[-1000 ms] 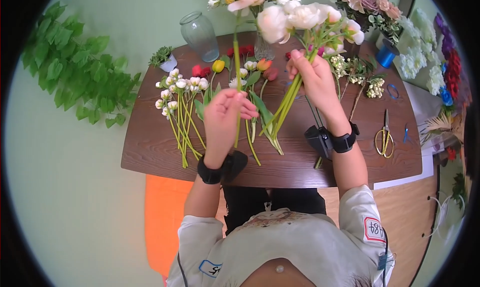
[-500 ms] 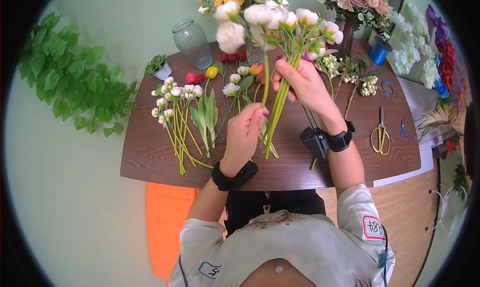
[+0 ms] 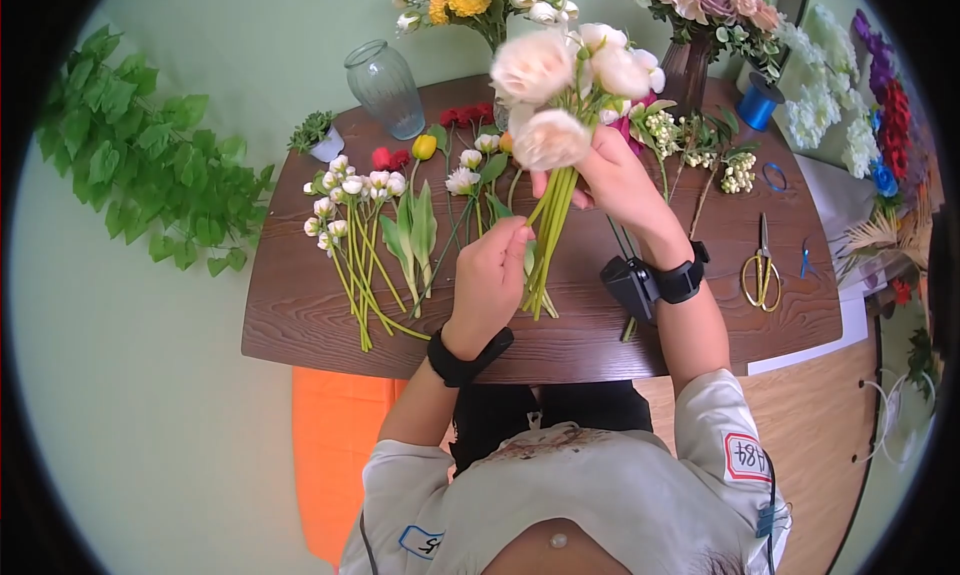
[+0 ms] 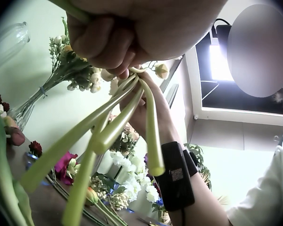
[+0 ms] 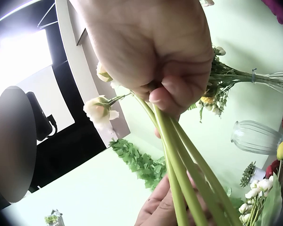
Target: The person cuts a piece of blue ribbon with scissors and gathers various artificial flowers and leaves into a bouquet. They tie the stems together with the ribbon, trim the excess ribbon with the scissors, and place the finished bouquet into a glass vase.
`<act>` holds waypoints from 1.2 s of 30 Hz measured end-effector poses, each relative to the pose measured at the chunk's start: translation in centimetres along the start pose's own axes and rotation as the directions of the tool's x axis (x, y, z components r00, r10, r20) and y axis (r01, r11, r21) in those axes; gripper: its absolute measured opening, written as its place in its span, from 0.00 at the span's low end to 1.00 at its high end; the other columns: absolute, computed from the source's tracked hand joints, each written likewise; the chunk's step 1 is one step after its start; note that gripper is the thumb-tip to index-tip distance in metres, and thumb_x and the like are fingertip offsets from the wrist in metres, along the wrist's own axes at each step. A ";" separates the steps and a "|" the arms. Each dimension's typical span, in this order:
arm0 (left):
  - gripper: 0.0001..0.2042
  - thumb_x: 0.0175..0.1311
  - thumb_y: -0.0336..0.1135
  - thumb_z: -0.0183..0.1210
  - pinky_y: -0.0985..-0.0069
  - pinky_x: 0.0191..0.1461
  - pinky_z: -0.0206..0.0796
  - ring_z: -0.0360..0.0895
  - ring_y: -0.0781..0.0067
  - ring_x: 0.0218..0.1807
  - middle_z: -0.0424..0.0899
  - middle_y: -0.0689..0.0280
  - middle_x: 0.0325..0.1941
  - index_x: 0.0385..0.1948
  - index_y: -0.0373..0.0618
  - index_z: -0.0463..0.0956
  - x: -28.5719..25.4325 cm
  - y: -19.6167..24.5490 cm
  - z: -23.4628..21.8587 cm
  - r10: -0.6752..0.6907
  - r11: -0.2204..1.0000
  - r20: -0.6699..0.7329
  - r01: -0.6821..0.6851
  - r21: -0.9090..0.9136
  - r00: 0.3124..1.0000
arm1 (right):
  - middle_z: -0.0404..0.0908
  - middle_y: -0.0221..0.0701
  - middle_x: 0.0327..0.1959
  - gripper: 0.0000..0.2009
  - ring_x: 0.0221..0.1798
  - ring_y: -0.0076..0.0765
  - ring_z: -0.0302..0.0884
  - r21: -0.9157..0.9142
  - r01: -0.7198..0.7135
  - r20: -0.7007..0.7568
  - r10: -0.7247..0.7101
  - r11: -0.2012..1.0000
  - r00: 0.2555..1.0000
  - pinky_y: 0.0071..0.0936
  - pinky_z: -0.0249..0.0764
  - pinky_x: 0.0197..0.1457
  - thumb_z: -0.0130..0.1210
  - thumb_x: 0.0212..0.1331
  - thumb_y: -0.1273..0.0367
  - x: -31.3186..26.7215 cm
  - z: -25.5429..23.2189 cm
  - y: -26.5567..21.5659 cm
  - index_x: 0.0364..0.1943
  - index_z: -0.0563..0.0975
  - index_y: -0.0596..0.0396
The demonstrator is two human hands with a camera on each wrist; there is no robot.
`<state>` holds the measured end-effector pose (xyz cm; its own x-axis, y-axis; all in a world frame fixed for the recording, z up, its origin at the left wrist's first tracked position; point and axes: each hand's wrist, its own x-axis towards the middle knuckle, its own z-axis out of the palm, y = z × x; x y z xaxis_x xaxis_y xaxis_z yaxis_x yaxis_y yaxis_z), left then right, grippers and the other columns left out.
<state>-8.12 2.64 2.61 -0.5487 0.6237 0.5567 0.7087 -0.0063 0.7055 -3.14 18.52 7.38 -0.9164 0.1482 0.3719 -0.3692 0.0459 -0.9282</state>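
Observation:
My right hand (image 3: 622, 180) grips a bunch of green stems (image 3: 556, 237) just below their pale blooms, and in the right wrist view its fingers (image 5: 172, 92) curl round them. Close by on the left, my left hand (image 3: 490, 280) pinches a flower stem low down, its tip lying against the bunch. Large cream-pink blooms (image 3: 540, 67) lean in front of the smaller white ones (image 3: 620, 72). The cut stem ends (image 4: 155, 167) splay downward in the left wrist view, beneath the left hand (image 4: 118, 40). Part of the right hand is hidden behind the blooms.
On the table (image 3: 290, 320) lie white-budded stems (image 3: 355, 265), a yellow tulip (image 3: 424, 147), red flowers (image 3: 468, 116) and gold-handled scissors (image 3: 762, 270). A glass vase (image 3: 386, 90), a small potted plant (image 3: 318, 135) and a blue ribbon spool (image 3: 759, 103) stand toward the back.
My left hand has carried its flower rightward to the bunch, and its blooms have swung across the others. The right hand keeps its grip; the bunched stems have turned more upright.

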 end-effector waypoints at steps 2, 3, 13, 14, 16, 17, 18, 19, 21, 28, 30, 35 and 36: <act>0.06 0.58 0.29 0.44 0.76 0.20 0.58 0.68 0.67 0.16 0.71 0.59 0.18 0.30 0.36 0.69 0.0 0.3 -0.3 -0.032 0.999 0.005 0.033 -0.016 0.999 | 0.74 0.32 0.23 0.15 0.13 0.15 0.59 0.082 -0.010 0.063 0.005 0.997 0.998 0.11 0.57 0.15 0.32 0.62 0.63 0.0 0.0 -0.1 0.35 0.68 0.61; 0.06 0.58 0.28 0.44 0.77 0.20 0.57 0.67 0.69 0.15 0.70 0.60 0.16 0.29 0.37 0.69 0.0 0.5 -0.5 -0.065 0.997 0.024 0.066 -0.040 0.998 | 0.74 0.32 0.23 0.15 0.13 0.15 0.59 0.082 -0.010 0.064 0.005 0.997 0.998 0.11 0.57 0.15 0.32 0.62 0.63 0.0 0.1 -0.1 0.35 0.68 0.61; 0.05 0.57 0.27 0.46 0.74 0.20 0.56 0.68 0.68 0.16 0.70 0.59 0.18 0.27 0.37 0.70 0.1 0.3 -1.1 -0.003 1.000 0.027 0.002 0.021 1.000 | 0.74 0.28 0.23 0.11 0.17 0.16 0.65 0.092 -0.029 0.121 0.017 0.995 0.992 0.12 0.64 0.20 0.40 0.60 0.64 -0.1 0.3 0.1 0.33 0.70 0.58; 0.05 0.57 0.27 0.46 0.74 0.20 0.56 0.68 0.68 0.16 0.70 0.59 0.18 0.27 0.37 0.70 0.1 0.0 -1.2 -0.004 1.000 0.024 0.004 0.023 1.000 | 0.74 0.27 0.23 0.11 0.17 0.15 0.65 0.039 -0.039 0.127 0.034 0.998 0.991 0.12 0.63 0.20 0.41 0.59 0.65 0.0 0.3 0.0 0.31 0.71 0.58; 0.06 0.53 0.27 0.49 0.73 0.29 0.61 0.72 0.65 0.27 0.73 0.57 0.27 0.31 0.37 0.69 0.3 -0.4 -1.6 -0.023 0.994 0.078 0.015 0.105 0.997 | 0.74 0.26 0.22 0.11 0.17 0.15 0.65 -0.008 -0.029 0.098 0.030 1.000 0.995 0.12 0.63 0.20 0.42 0.59 0.65 -0.1 0.6 0.0 0.29 0.71 0.58; 0.06 0.53 0.27 0.49 0.73 0.29 0.61 0.72 0.65 0.27 0.73 0.57 0.27 0.31 0.37 0.69 0.5 -0.5 -1.5 -0.025 0.994 0.074 0.017 0.106 0.997 | 0.74 0.25 0.22 0.11 0.17 0.15 0.65 -0.056 -0.020 0.067 0.024 0.998 0.997 0.12 0.63 0.20 0.42 0.59 0.66 -0.2 0.7 0.0 0.28 0.71 0.59; 0.08 0.51 0.28 0.51 0.73 0.35 0.61 0.71 0.64 0.32 0.73 0.58 0.31 0.33 0.36 0.68 0.9 -0.5 -1.4 0.052 0.997 0.025 -0.054 0.057 0.998 | 0.74 0.25 0.22 0.11 0.17 0.15 0.65 -0.055 -0.021 0.072 0.025 0.998 0.997 0.12 0.63 0.20 0.42 0.59 0.66 -0.2 0.8 0.0 0.28 0.71 0.59; 0.11 0.50 0.28 0.53 0.72 0.40 0.61 0.71 0.63 0.37 0.73 0.58 0.34 0.35 0.36 0.67 1.1 -0.5 -1.3 0.127 0.992 -0.028 -0.127 0.012 0.991 | 0.74 0.25 0.22 0.10 0.17 0.15 0.65 -0.119 0.011 0.060 -0.004 0.993 0.998 0.13 0.63 0.21 0.42 0.58 0.66 -0.2 0.9 0.0 0.28 0.71 0.59; 0.14 0.47 0.29 0.54 0.71 0.48 0.58 0.69 0.60 0.42 0.72 0.59 0.37 0.37 0.36 0.66 1.3 0.3 -0.9 0.019 0.975 -0.028 -0.024 -0.221 0.999 | 0.74 0.26 0.22 0.09 0.17 0.15 0.65 -0.180 0.041 0.057 -0.032 0.983 0.998 0.14 0.63 0.21 0.43 0.57 0.67 -0.3 1.2 -0.2 0.28 0.70 0.60; 0.08 0.51 0.27 0.49 0.69 0.36 0.62 0.71 0.51 0.34 0.73 0.51 0.30 0.33 0.37 0.69 1.2 -2.7 0.9 0.085 0.990 0.177 -0.063 -0.128 0.981 | 0.74 0.23 0.22 0.06 0.21 0.18 0.67 -0.655 0.216 0.150 -0.155 0.724 0.976 0.16 0.65 0.25 0.47 0.52 0.70 -1.4 0.1 2.3 0.27 0.72 0.58; 0.07 0.51 0.27 0.50 0.68 0.36 0.62 0.71 0.50 0.34 0.73 0.51 0.29 0.32 0.36 0.69 1.3 -2.1 1.1 0.033 0.991 0.161 -0.011 -0.135 0.986 | 0.71 0.24 0.23 0.06 0.29 0.24 0.68 -0.639 0.189 0.074 -0.185 0.746 0.980 0.24 0.65 0.36 0.51 0.49 0.70 -1.8 1.9 1.5 0.33 0.75 0.50; 0.08 0.51 0.31 0.54 0.74 0.27 0.61 0.72 0.64 0.22 0.70 0.58 0.17 0.24 0.35 0.69 1.0 -3.1 2.0 -0.094 0.980 0.203 0.127 -0.155 0.975 | 0.73 0.33 0.33 0.17 0.37 0.30 0.69 -0.305 -0.079 -0.182 0.023 0.949 0.983 0.27 0.67 0.44 0.57 0.40 0.73 -0.9 1.9 3.6 0.38 0.69 0.62; 0.09 0.51 0.33 0.55 0.78 0.21 0.58 0.68 0.76 0.16 0.68 0.64 0.12 0.20 0.35 0.69 1.1 -3.2 2.1 -0.111 0.944 0.244 0.179 -0.278 0.963 | 0.72 0.32 0.31 0.15 0.34 0.29 0.69 -0.323 0.101 -0.136 -0.151 0.941 0.979 0.26 0.67 0.41 0.56 0.41 0.73 -1.0 1.1 5.9 0.36 0.69 0.61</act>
<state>-10.02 4.98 0.04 -0.4995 0.7921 0.3509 0.4470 -0.1113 0.8876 -4.61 17.59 1.56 -0.8205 0.2723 0.5027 -0.3897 0.3770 -0.8403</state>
